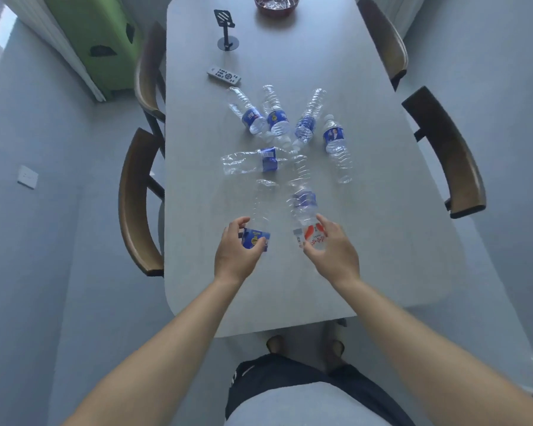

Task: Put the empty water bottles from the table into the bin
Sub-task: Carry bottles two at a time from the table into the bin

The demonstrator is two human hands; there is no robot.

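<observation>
Several empty clear water bottles lie on the grey table (382, 241). My left hand (236, 252) is closed around the label end of a blue-labelled bottle (257, 221) near the front. My right hand (334, 252) wraps a red-and-white-labelled bottle (313, 238) beside it. Just beyond lies another blue-labelled bottle (302, 192). Farther back a crushed bottle (248, 162) lies sideways, and a fan of blue-labelled bottles (276, 116) spreads across the middle, the rightmost (337, 149) pointing away. No bin is in view.
A white remote (223, 75), a black phone stand (226, 32) and a dark red bowl (276, 4) sit at the far end. Wooden chairs flank the table on the left (136, 201) and right (446, 155). A green case (99, 41) leans at the back left.
</observation>
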